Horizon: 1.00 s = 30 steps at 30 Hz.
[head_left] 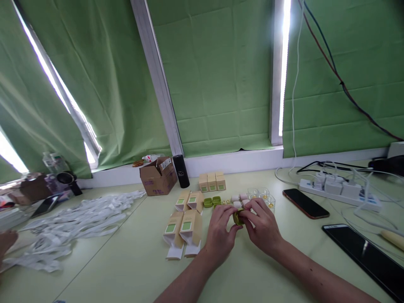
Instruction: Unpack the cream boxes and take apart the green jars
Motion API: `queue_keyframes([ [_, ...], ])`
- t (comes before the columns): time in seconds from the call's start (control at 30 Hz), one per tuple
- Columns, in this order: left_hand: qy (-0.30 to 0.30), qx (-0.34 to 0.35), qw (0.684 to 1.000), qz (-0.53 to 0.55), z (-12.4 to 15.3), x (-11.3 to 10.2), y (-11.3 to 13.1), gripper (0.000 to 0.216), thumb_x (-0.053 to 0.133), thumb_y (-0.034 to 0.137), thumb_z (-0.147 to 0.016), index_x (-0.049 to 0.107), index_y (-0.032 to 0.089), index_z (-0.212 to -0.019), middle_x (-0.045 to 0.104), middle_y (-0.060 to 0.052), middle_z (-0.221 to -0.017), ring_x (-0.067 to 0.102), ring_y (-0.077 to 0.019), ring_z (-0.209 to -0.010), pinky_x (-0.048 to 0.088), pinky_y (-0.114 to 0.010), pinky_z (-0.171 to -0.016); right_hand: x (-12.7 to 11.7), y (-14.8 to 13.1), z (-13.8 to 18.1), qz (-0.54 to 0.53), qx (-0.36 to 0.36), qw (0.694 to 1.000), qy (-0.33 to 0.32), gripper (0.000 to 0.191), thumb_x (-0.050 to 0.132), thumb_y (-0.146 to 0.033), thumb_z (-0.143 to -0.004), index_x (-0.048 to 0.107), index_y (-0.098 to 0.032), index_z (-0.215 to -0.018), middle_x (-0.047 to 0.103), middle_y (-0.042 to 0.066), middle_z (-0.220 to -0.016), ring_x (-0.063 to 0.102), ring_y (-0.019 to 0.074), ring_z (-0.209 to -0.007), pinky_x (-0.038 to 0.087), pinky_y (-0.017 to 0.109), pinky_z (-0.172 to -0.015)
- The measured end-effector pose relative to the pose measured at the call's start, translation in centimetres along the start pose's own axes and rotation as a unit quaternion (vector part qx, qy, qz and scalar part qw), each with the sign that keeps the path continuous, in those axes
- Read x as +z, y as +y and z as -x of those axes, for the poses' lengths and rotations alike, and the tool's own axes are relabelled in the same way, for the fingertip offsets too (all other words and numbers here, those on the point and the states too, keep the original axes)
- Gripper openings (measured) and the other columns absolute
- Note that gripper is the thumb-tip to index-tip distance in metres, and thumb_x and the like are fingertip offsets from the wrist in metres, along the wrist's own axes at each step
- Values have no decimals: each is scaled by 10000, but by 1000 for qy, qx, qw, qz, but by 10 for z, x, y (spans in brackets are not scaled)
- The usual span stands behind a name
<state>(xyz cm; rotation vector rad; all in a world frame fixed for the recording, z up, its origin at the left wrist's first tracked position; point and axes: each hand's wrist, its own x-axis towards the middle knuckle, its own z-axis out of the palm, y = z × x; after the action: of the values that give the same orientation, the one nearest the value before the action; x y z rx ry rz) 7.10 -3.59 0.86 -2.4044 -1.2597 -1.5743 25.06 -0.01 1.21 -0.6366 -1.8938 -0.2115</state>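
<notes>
A small olive-green square cup (pixel 237 217) is held up between my two hands above the table. My left hand (pixel 221 229) grips its left side between thumb and fingers. The fingers of my right hand (pixel 260 223) are closed on its right side and partly hide it. Just beyond lie similar green cups (pixel 208 203), pale pink pieces (pixel 235 198) and clear rounded cups (pixel 262 192) with yellow centres. To the left of my hands, several beige cartons (pixel 191 225) with green labels lie with white flaps towards me.
Closed beige boxes (pixel 212 182) stand at the back beside a black cylinder (pixel 181 171) and a brown cardboard box (pixel 158 176). White straps (pixel 85 223) cover the left, near another person's hand (pixel 8 242). Phones (pixel 305 203), a tablet (pixel 362 256) and a power strip (pixel 339 191) occupy the right.
</notes>
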Motion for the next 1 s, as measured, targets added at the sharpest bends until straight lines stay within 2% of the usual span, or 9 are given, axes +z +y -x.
queue_keyframes([
  [0.47,21,-6,1000,1,0,3,0,458,724,82,-879,644,254,-1296,693,-101,-1224,640,-286,-1162,556,-489,-1012,-2,-2,-2,28,-51,998,-5,218,521,-56,-957,639,-205,-852,589,61,-820,493,228,-798,421,375,-703],
  [1.0,39,-10,999,-8,0,3,0,464,722,64,-877,639,244,-1296,683,-101,-1218,629,-280,-1163,559,-480,-1009,-4,-6,-4,35,-78,996,20,215,525,-26,-956,636,-184,-862,604,73,-812,487,222,-805,420,363,-729],
])
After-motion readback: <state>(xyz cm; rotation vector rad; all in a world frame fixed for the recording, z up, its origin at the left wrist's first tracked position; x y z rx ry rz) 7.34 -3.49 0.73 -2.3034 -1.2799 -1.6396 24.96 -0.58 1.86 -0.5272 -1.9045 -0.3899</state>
